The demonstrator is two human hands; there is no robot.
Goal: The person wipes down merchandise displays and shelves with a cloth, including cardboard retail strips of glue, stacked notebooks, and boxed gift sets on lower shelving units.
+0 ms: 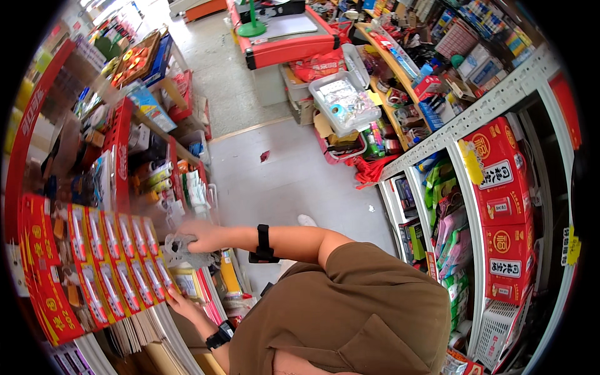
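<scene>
My right hand point(201, 236) reaches across my body to the left and grips a crumpled grey cloth point(181, 253). The cloth presses against a row of red hanging packets point(119, 262) on the left display rack. A black band sits on that forearm. Below it, my left hand point(180, 306), with a black watch on the wrist, rests on the lower edge of those packets, next to flat yellow and red items point(215, 287) stacked on the rack.
Left shelves point(144, 125) hold boxes and small goods. A white metal rack point(475, 119) on the right carries red cartons point(500, 181) and hanging packets. A grey tiled aisle point(287, 181) runs to a red counter point(287, 47) and a clear plastic bin point(344, 100).
</scene>
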